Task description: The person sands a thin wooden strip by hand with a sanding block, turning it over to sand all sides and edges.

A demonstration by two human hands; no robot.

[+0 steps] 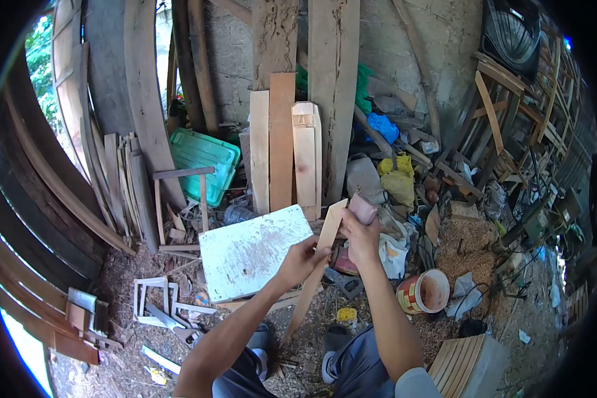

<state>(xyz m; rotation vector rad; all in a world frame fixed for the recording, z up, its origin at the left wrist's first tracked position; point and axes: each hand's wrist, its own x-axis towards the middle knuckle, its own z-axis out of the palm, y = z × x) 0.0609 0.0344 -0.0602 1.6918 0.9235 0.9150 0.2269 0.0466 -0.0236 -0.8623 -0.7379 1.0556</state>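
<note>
My left hand [303,257] grips a long thin wooden slat [315,268] near its upper half; the slat runs diagonally from beside my right hand down toward my knees. My right hand [361,233] holds a small pinkish piece of sandpaper [363,208] pressed against the slat's upper end. Both forearms reach forward from the bottom of the view, above my grey-clad legs.
A white painted board [252,252] lies on the sawdust floor just beyond my hands. Planks [282,139] lean on the wall behind it, beside a green crate [202,162]. A red-and-yellow bucket [423,292] stands at right. Small white frames [159,298] lie at left; stacked chair parts [511,126] at far right.
</note>
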